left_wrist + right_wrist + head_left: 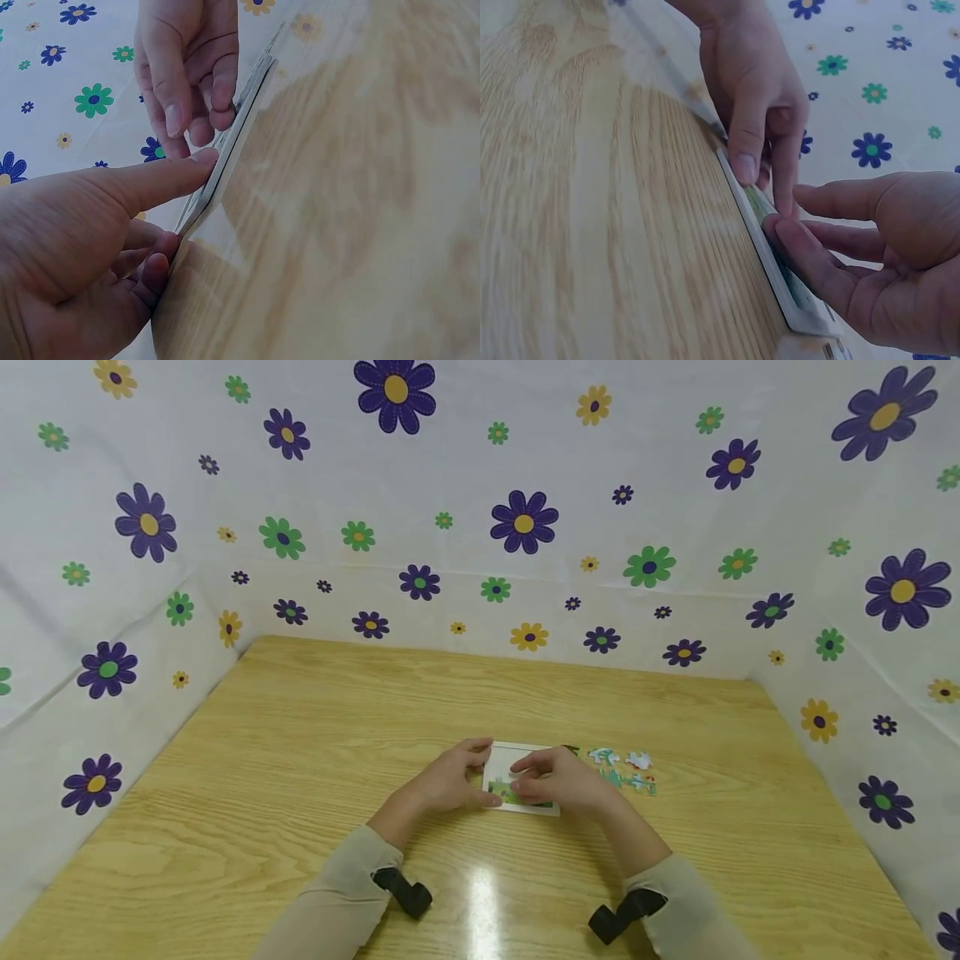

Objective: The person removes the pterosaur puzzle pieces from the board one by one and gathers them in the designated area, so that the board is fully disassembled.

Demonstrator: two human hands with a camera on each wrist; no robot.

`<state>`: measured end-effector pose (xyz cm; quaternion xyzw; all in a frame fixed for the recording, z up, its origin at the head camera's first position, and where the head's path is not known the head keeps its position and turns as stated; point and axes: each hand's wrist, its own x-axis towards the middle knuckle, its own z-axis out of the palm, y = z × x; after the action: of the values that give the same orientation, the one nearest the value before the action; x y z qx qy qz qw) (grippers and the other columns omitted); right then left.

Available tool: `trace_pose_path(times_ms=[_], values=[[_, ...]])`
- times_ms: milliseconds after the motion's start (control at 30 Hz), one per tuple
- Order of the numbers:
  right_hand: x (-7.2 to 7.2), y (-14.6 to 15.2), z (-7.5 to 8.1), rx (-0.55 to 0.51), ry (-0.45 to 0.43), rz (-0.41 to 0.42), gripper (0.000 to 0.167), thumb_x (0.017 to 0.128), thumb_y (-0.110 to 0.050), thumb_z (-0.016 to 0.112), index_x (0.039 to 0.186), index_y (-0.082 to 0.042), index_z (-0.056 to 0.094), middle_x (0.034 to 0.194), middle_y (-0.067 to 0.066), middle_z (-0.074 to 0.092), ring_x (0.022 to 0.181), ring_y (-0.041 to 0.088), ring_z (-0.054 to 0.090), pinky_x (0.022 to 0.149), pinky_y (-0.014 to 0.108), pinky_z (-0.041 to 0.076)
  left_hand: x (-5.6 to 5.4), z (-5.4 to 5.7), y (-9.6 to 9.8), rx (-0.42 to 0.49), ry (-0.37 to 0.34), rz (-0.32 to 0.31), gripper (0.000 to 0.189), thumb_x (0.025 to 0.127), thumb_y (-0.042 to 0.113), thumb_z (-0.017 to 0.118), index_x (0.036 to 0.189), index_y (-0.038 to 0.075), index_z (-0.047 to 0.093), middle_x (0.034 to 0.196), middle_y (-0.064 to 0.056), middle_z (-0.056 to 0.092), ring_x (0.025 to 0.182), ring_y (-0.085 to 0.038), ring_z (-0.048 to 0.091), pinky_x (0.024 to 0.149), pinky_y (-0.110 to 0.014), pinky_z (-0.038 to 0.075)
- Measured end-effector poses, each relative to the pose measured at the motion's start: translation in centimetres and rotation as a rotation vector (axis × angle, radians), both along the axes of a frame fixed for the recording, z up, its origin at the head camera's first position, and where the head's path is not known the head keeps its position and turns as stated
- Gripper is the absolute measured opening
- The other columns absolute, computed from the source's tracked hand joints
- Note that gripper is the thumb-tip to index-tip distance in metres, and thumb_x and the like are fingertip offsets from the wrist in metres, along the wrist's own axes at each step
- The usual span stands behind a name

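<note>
A small white puzzle tray [501,763] lies flat on the table, with green pictured puzzle pieces [498,788] fitted along its near side. My left hand [448,778] grips the tray's left side, thumb at the near corner and fingers at the far one. Over the tray's right half is my right hand [568,781]; in the right wrist view its fingertips [786,231] touch the green pieces while the thumb stands apart. Nothing shows between that thumb and the fingers. The right hand hides part of the tray from the head view.
Several loose puzzle pieces [639,761] lie on the wooden table [315,727] to the right of the tray, close by the right hand. White cloth walls [465,468] with printed flowers rise behind the table and on both sides.
</note>
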<state>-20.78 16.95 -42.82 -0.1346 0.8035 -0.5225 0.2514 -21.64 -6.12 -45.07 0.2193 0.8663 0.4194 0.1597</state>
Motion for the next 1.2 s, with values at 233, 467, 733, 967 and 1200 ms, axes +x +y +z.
trace_pose_path(times_ms=[233,467,733,967,1200], values=[[0.1,-1.8,0.1,0.052,0.032,0.033,0.032,0.098,-0.010,0.060,0.124,0.009,0.064,0.096,0.013,0.073,0.081,0.019,0.073,0.075,0.034,0.060,0.0,0.0,-0.1,0.012,-0.013,-0.008,0.082,0.083,0.026,0.083,0.147,-0.005,0.043,0.164,-0.005,0.027,0.146,-0.031,0.035,0.116,-0.046,0.034],[0.3,-2.7,0.8,0.140,0.083,0.066,0.031,0.097,-0.008,0.061,0.122,0.009,0.064,0.091,0.012,0.072,0.078,0.016,0.070,0.074,0.032,0.059,-0.1,-0.2,-0.2,0.041,-0.019,-0.002,0.082,0.083,0.024,0.084,0.148,-0.004,0.043,0.164,-0.008,0.028,0.138,-0.032,0.048,0.112,-0.044,0.040],[0.4,-3.2,0.8,0.097,0.048,-0.029,0.016,0.096,-0.007,0.063,0.109,0.003,0.062,0.092,0.014,0.066,0.072,0.017,0.069,0.069,0.032,0.060,-0.1,-0.3,-0.2,0.032,-0.002,-0.013,0.083,0.082,0.025,0.084,0.147,-0.005,0.043,0.164,-0.008,0.028,0.138,-0.031,0.048,0.113,-0.043,0.039],[0.1,-3.0,0.1,-0.014,-0.001,-0.014,0.015,0.098,-0.007,0.062,0.106,0.004,0.056,0.092,0.015,0.065,0.072,0.018,0.069,0.070,0.034,0.060,0.0,0.1,-0.2,0.042,-0.021,0.003,0.083,0.082,0.024,0.084,0.148,-0.004,0.043,0.164,-0.007,0.028,0.138,-0.030,0.048,0.113,-0.042,0.039],[0.2,-2.1,-0.6,-0.038,0.013,-0.023,0.030,0.100,-0.004,0.057,0.129,0.001,0.061,0.089,0.014,0.065,0.073,0.016,0.069,0.072,0.033,0.060,0.0,-0.1,-0.1,0.008,-0.020,0.001,0.083,0.083,0.029,0.083,0.149,-0.003,0.042,0.164,-0.004,0.027,0.141,-0.029,0.045,0.114,-0.044,0.037]])
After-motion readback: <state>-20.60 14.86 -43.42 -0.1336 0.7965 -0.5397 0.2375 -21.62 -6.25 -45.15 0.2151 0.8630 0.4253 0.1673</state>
